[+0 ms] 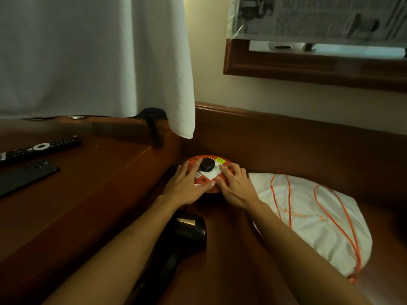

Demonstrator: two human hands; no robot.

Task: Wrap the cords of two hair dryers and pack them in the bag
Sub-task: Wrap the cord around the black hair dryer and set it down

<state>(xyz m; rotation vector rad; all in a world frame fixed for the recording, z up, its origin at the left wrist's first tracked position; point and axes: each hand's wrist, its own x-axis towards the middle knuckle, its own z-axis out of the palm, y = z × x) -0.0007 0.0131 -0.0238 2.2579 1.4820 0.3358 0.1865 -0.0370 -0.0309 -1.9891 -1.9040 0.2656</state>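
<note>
An orange round socket reel (203, 176) sits on the lower wooden ledge with a black plug (207, 164) in its top. My left hand (187, 186) lies flat over its left side, fingers straight. My right hand (234, 182) rests on its right side, fingertips on a white label. A black hair dryer (187, 234) lies below my left forearm, partly hidden by it. To the right lies a white drawstring bag (317, 219) with orange cords (343, 219). No second hair dryer can be seen.
A raised wooden desk (72, 194) on the left carries a TV remote (39, 148) and a dark phone (24, 175). A white towel (92, 58) hangs above. A wood-framed window (312, 69) sits at upper right. A dark object (154, 119) stands behind the towel.
</note>
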